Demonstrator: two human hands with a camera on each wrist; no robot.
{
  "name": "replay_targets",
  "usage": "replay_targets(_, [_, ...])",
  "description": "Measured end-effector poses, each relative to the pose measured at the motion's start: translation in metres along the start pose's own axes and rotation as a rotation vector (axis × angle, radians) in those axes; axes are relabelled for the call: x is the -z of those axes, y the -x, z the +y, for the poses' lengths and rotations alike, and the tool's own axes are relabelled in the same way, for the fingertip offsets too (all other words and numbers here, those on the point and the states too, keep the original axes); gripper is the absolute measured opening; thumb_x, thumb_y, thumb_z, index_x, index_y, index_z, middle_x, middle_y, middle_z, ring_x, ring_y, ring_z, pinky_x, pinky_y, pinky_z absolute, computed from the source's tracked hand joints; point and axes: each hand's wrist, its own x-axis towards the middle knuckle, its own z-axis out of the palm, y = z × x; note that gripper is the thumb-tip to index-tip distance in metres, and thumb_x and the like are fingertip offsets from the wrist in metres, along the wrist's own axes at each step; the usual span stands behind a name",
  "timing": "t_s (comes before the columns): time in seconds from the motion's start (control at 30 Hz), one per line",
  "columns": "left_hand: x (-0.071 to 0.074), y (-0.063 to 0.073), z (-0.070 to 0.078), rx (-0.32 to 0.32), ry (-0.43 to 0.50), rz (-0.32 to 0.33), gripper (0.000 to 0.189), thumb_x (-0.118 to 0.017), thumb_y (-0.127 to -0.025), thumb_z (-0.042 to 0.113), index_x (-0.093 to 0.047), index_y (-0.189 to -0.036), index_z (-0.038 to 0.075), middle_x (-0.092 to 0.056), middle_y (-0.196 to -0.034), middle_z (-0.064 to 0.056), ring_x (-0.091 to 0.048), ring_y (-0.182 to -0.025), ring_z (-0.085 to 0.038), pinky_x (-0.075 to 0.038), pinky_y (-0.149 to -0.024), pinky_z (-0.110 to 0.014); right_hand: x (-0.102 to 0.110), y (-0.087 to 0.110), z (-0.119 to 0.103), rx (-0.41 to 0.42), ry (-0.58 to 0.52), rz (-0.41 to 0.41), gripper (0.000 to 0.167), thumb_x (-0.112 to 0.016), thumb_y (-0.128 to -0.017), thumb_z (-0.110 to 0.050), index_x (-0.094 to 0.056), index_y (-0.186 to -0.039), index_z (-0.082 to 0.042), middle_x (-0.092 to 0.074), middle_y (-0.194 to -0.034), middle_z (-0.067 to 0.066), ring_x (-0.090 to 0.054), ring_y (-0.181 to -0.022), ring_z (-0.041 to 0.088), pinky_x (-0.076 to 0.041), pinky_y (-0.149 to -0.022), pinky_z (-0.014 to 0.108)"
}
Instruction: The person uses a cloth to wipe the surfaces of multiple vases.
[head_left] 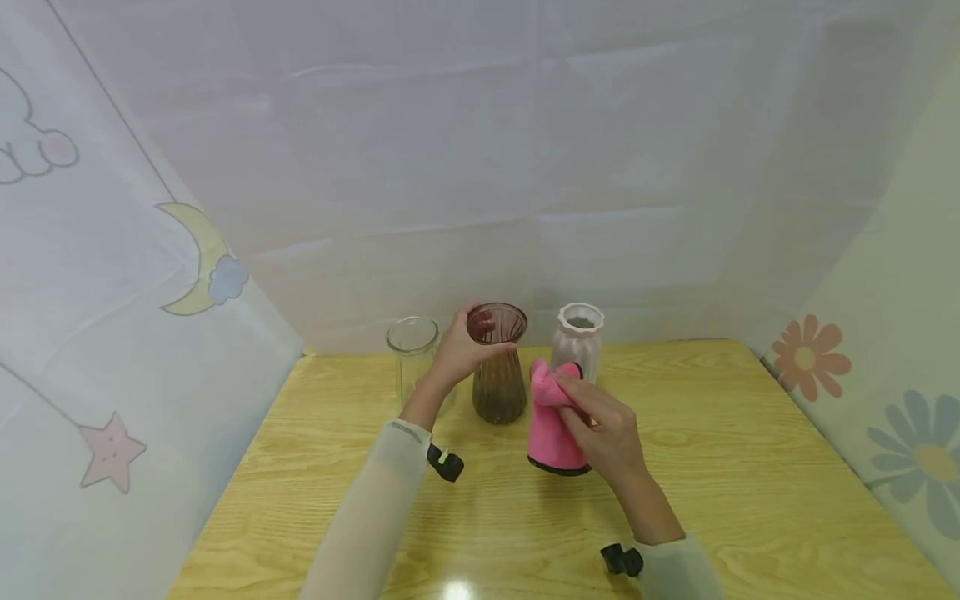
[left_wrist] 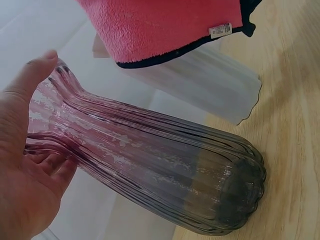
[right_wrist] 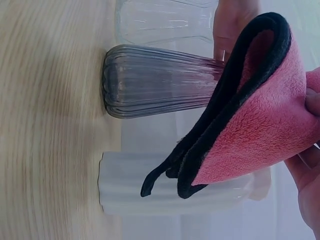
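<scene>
My left hand (head_left: pixel 459 354) grips the flared neck of a ribbed glass vase (left_wrist: pixel 150 150), tinted purple at the top and grey toward its base. The vase stands on the wooden table, its thumb side nearest me in the head view. My right hand (head_left: pixel 606 423) pinches a folded pink cloth (head_left: pixel 553 429) with black edging, hanging just right of the purple vase. In the right wrist view the cloth (right_wrist: pixel 265 120) overlaps the vase's mouth. Behind the cloth is a white vase (head_left: pixel 581 342) with a scalloped rim, partly hidden.
A clear glass vase (head_left: pixel 412 358) stands left of the purple one, partly behind my left forearm. The wooden table (head_left: pixel 720 450) ends at a pale wall sheet (head_left: pixel 420 167) close behind the vases. Decorated sheets rise at both sides.
</scene>
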Motion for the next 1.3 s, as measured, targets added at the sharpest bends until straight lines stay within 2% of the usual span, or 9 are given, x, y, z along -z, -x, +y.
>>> replay_targets(0.1, [0.001,0.007,0.002,-0.007,-0.007,-0.004,0.108,-0.091,-0.075,0.037,-0.029,-0.157,0.007,-0.06,-0.137,-0.007,-0.056,-0.128,-0.023,-0.046,-0.108,-0.045,-0.001,-0.001,0.0,0.027,-0.018,0.012,0.031,-0.068,-0.099,-0.025,-0.074,-0.118,-0.001,-0.073,-0.114,0.02,-0.061,-0.121,0.003,-0.046,-0.1,0.015])
replay_targets(0.2, [0.003,0.014,0.004,-0.015,-0.008,-0.016,0.109,-0.092,-0.073,0.039,-0.03,-0.156,0.007,-0.059,-0.139,-0.007,-0.056,-0.129,-0.022,-0.046,-0.108,-0.043,-0.003,-0.002,0.001,0.064,-0.026,0.036,0.036,-0.064,-0.101,-0.03,-0.075,-0.116,0.001,-0.073,-0.113,0.022,-0.061,-0.121,0.003,-0.046,-0.101,0.016])
replay_targets(0.37, [0.007,0.028,0.005,-0.014,0.038,-0.052,0.107,-0.093,-0.074,0.032,-0.029,-0.156,0.007,-0.056,-0.143,-0.007,-0.055,-0.131,-0.023,-0.046,-0.108,-0.041,-0.006,-0.002,0.0,0.107,-0.022,0.062,0.039,-0.062,-0.103,-0.031,-0.075,-0.113,0.004,-0.074,-0.109,0.022,-0.059,-0.122,0.001,-0.046,-0.102,0.018])
replay_targets(0.5, [0.012,0.039,0.005,-0.039,0.085,-0.083,0.099,-0.092,-0.075,0.025,-0.033,-0.153,0.009,-0.057,-0.143,-0.007,-0.056,-0.13,-0.022,-0.048,-0.106,-0.039,-0.01,-0.001,-0.001,0.121,-0.026,0.068,0.038,-0.063,-0.102,-0.031,-0.075,-0.113,0.003,-0.074,-0.109,0.021,-0.061,-0.122,0.005,-0.046,-0.103,0.019])
replay_targets(0.67, [0.018,0.053,0.006,-0.057,0.079,-0.104,0.097,-0.093,-0.075,0.026,-0.036,-0.152,0.012,-0.058,-0.14,-0.005,-0.057,-0.129,-0.021,-0.05,-0.104,-0.039,-0.015,0.001,-0.003,0.158,0.002,0.075,0.035,-0.063,-0.102,-0.028,-0.077,-0.11,0.003,-0.075,-0.108,0.02,-0.064,-0.12,0.008,-0.046,-0.103,0.02])
replay_targets(0.87, [0.026,0.072,0.006,-0.054,0.02,-0.103,0.099,-0.094,-0.073,0.031,-0.037,-0.152,0.012,-0.06,-0.137,-0.004,-0.059,-0.126,-0.022,-0.05,-0.103,-0.043,-0.024,0.004,-0.008,0.208,-0.013,0.045,0.031,-0.063,-0.103,-0.025,-0.076,-0.113,0.0,-0.074,-0.112,0.018,-0.07,-0.112,0.021,-0.047,-0.103,0.021])
replay_targets(1.03, [0.03,0.087,0.006,-0.056,0.008,-0.114,0.1,-0.094,-0.071,0.036,-0.038,-0.151,0.016,-0.06,-0.137,-0.002,-0.059,-0.126,-0.021,-0.051,-0.101,-0.044,-0.031,0.01,-0.011,0.261,-0.005,0.002,0.029,-0.062,-0.103,-0.023,-0.076,-0.115,-0.001,-0.073,-0.115,0.017,-0.07,-0.108,0.027,-0.046,-0.104,0.022])
replay_targets(1.17, [0.033,0.096,0.007,-0.047,-0.027,-0.112,0.104,-0.095,-0.069,0.041,-0.038,-0.152,0.019,-0.06,-0.136,-0.003,-0.059,-0.125,-0.023,-0.051,-0.102,-0.047,-0.038,0.014,-0.013,0.317,-0.004,-0.035,0.028,-0.061,-0.103,-0.02,-0.075,-0.115,0.001,-0.073,-0.116,0.018,-0.071,-0.106,0.031,-0.047,-0.105,0.026])
replay_targets(1.3, [0.036,0.103,0.006,-0.045,-0.013,-0.13,0.105,-0.095,-0.069,0.04,-0.037,-0.153,0.02,-0.06,-0.137,-0.002,-0.059,-0.125,-0.023,-0.05,-0.102,-0.047,-0.044,0.016,-0.017,0.349,-0.006,-0.063,0.027,-0.06,-0.104,-0.018,-0.075,-0.116,0.001,-0.072,-0.118,0.019,-0.071,-0.107,0.033,-0.051,-0.101,0.031])
